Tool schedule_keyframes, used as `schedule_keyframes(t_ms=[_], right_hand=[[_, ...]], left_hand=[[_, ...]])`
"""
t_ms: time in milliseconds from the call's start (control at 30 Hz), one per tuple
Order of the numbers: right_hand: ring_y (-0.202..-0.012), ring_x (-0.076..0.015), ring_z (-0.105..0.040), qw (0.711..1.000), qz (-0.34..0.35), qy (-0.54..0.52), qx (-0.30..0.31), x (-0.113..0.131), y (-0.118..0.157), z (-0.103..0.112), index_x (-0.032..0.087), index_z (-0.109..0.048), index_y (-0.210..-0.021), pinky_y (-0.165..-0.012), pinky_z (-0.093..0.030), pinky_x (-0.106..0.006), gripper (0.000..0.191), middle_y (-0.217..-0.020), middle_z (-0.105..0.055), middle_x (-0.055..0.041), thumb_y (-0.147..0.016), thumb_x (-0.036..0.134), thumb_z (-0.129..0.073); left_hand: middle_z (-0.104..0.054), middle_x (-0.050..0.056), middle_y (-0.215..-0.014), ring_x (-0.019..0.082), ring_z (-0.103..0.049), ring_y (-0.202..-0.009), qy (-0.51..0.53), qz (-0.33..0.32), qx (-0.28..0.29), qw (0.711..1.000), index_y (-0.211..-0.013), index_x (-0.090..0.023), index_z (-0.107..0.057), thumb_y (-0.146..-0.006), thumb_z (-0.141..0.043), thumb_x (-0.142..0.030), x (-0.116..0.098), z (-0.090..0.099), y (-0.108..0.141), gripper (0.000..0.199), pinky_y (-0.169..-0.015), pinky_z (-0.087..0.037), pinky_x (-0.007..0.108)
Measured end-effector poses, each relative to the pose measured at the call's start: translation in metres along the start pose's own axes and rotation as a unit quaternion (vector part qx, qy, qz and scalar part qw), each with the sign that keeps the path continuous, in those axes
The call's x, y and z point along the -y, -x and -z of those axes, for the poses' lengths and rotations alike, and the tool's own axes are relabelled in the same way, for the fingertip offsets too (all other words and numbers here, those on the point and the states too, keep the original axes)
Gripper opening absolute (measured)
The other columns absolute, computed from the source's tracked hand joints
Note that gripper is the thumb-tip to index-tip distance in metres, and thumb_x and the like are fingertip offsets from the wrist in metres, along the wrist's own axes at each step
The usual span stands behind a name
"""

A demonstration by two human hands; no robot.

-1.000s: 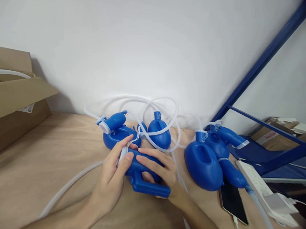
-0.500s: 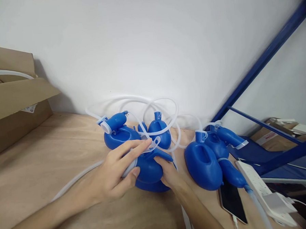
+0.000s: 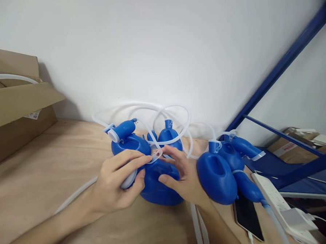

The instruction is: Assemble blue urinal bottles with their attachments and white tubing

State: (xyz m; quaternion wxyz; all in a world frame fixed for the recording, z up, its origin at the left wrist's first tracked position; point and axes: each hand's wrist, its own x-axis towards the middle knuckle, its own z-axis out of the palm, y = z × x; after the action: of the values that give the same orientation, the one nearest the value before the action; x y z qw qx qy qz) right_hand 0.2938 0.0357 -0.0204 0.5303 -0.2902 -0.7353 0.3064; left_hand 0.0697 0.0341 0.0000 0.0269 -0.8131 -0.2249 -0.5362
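Note:
My left hand is closed around a blue plastic piece with a pale round rim; the palm hides most of it. Its index finger rests on a clear strap with a hole. Beside the strap's end, my right hand is curved with thumb and fingers apart, in front of a blue urinal bottle. I cannot tell whether its fingertips touch the strap. Behind them stand a urinal bottle with a funnel lying on top and another upright bottle.
More blue urinal bottles sit at the right, near a phone and a white power strip. Clear hoses loop along the wall. An open cardboard box stands at the left; a blue metal frame slants at right.
My right hand has let go of the blue piece's narrow part and risen toward the strap, its fingers spreading. My left hand has shifted slightly left, drawing the rimmed piece and strap along.

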Motion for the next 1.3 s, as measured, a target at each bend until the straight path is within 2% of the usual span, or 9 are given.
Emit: schedule_keyframes(t_ms=[100, 200, 367, 467, 667, 800, 1067, 1300], right_hand=[[-0.112, -0.0210, -0.071, 0.996, 0.038, 0.079, 0.013, 0.011, 0.002, -0.001, 0.034, -0.063, -0.140, -0.099, -0.060, -0.038, 0.043, -0.122, -0.073, -0.0046, -0.098, 0.038, -0.071], [-0.105, -0.0169, -0.072, 0.990, 0.088, 0.109, -0.002, 0.015, 0.001, -0.006, 0.034, -0.069, -0.129, -0.095, -0.060, -0.033, 0.030, -0.115, -0.075, -0.0020, -0.100, 0.024, -0.067], [-0.106, -0.0155, -0.072, 0.980, 0.136, 0.142, -0.004, 0.010, 0.001, -0.008, 0.034, -0.062, -0.135, -0.094, -0.061, -0.030, 0.040, -0.116, -0.074, -0.0026, -0.099, 0.014, -0.066], [-0.107, -0.0167, -0.073, 0.973, 0.160, 0.164, 0.000, 0.009, 0.002, -0.008, 0.032, -0.062, -0.133, -0.093, -0.062, -0.032, 0.039, -0.116, -0.073, -0.0042, -0.100, 0.013, -0.064], [-0.103, -0.0172, -0.076, 0.968, 0.163, 0.191, -0.017, 0.011, 0.003, -0.008, 0.026, -0.068, -0.117, -0.092, -0.064, -0.031, 0.022, -0.114, -0.076, -0.0065, -0.098, 0.014, -0.068], [-0.102, -0.0173, -0.077, 0.961, 0.170, 0.216, -0.011, 0.014, 0.004, -0.008, 0.026, -0.070, -0.118, -0.091, -0.065, -0.030, 0.020, -0.113, -0.077, -0.0067, -0.101, 0.016, -0.065], [-0.096, -0.0169, -0.077, 0.957, 0.181, 0.228, 0.001, 0.022, 0.002, -0.009, 0.020, -0.071, -0.113, -0.088, -0.065, -0.027, 0.015, -0.106, -0.078, -0.0085, -0.100, 0.014, -0.065], [-0.092, -0.0171, -0.075, 0.960, 0.176, 0.218, 0.014, 0.025, 0.004, -0.009, 0.023, -0.069, -0.115, -0.079, -0.065, -0.028, 0.018, -0.104, -0.076, -0.0070, -0.100, 0.014, -0.063]], left_hand=[[-0.076, 0.011, -0.104, 0.021, -0.075, -0.094, -0.032, -0.051, -0.022, 0.998, -0.113, -0.014, -0.068, -0.088, -0.066, -0.005, -0.002, -0.002, 0.000, 0.027, -0.083, -0.064, 0.030], [-0.077, 0.012, -0.101, 0.022, -0.076, -0.093, -0.047, -0.067, -0.034, 0.996, -0.104, -0.012, -0.068, -0.087, -0.072, -0.007, -0.005, -0.003, -0.001, 0.018, -0.084, -0.064, 0.030], [-0.077, 0.012, -0.098, 0.021, -0.076, -0.089, -0.058, -0.049, -0.016, 0.997, -0.102, -0.011, -0.070, -0.090, -0.069, -0.006, -0.011, 0.001, -0.003, 0.013, -0.079, -0.064, 0.028], [-0.075, 0.011, -0.099, 0.019, -0.075, -0.087, -0.066, -0.040, -0.016, 0.997, -0.102, -0.012, -0.071, -0.091, -0.067, -0.006, -0.013, 0.003, -0.002, 0.013, -0.077, -0.062, 0.027], [-0.073, 0.010, -0.102, 0.017, -0.072, -0.087, -0.055, -0.018, 0.003, 0.998, -0.107, -0.013, -0.071, -0.092, -0.062, -0.003, -0.015, 0.004, -0.002, 0.020, -0.076, -0.060, 0.026], [-0.071, 0.009, -0.105, 0.015, -0.071, -0.090, -0.041, -0.005, 0.023, 0.999, -0.112, -0.014, -0.072, -0.094, -0.058, -0.002, -0.016, 0.007, -0.003, 0.026, -0.079, -0.059, 0.025], [-0.069, 0.008, -0.105, 0.015, -0.071, -0.089, -0.071, -0.007, 0.013, 0.997, -0.109, -0.015, -0.068, -0.094, -0.057, -0.003, -0.017, 0.007, 0.000, 0.022, -0.076, -0.061, 0.024], [-0.069, 0.010, -0.105, 0.018, -0.070, -0.086, -0.101, -0.029, 0.054, 0.993, -0.112, -0.014, -0.066, -0.098, -0.054, -0.008, -0.022, 0.014, -0.001, 0.020, -0.071, -0.059, 0.029]])
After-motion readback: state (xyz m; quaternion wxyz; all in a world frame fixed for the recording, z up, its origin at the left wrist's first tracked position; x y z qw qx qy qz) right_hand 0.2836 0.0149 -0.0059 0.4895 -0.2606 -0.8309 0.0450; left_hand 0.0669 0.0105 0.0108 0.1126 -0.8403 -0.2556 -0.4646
